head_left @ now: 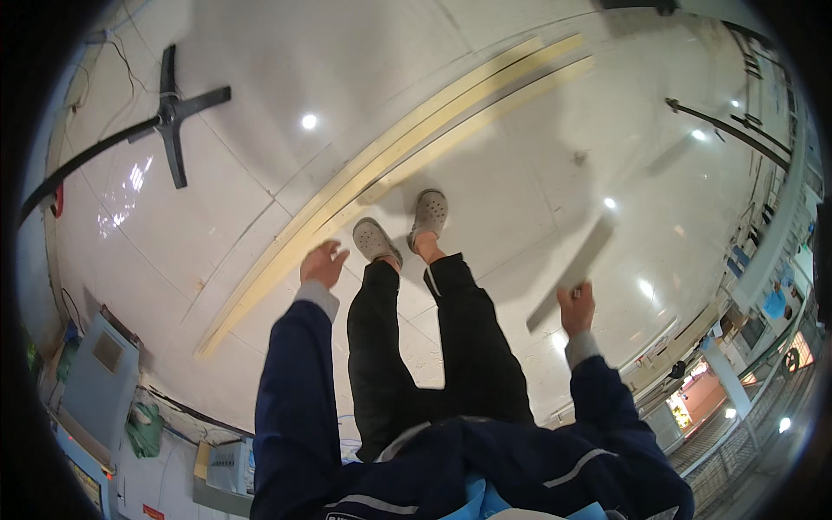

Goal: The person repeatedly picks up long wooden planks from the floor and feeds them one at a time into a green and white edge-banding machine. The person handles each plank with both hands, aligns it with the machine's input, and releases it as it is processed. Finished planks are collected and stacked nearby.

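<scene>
My right hand (pixel 575 308) is closed round a long, flat grey strip (pixel 574 270), gripping it below its middle. The strip slants up and to the right over the pale floor, its edges slightly blurred; its material I cannot make out. My left hand (pixel 323 263) hangs with loosely bent fingers apart, nothing in it. It is nearest to long yellow strips (pixel 407 143) that lie on the floor and run from lower left to upper right. A dark gap shows between some of them. My feet, in grey clogs (pixel 376 239), stand beside these strips.
A black cross-shaped stand base (pixel 170 114) with a curved pole is at the upper left. Another dark pole (pixel 728 130) stands at the upper right. At the lower left is a blue-grey cabinet (pixel 102 368) with a green bag (pixel 145 429). Racks and shelving line the right side.
</scene>
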Demonstrator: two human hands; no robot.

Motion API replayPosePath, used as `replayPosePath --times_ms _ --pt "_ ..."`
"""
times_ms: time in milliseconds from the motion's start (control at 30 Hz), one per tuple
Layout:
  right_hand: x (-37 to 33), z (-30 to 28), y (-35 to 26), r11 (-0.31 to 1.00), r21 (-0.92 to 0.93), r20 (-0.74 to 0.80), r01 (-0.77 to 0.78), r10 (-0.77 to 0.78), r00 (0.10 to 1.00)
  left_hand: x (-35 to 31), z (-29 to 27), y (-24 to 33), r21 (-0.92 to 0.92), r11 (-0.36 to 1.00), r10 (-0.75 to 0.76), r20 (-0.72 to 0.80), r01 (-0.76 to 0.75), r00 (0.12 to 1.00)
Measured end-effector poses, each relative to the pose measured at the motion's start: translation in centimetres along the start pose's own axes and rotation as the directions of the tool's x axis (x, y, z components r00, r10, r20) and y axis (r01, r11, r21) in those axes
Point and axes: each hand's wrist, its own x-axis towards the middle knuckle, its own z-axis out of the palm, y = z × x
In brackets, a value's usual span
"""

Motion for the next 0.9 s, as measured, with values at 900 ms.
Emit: replayPosePath --times_ms 900 --pt "-1.7 12.6 21.9 0.86 -0.403 -0.042 -0.312 0.324 0.945 26.2 12.1 -5.6 0.369 0.928 0.076 -0.054 -0.051 0.996"
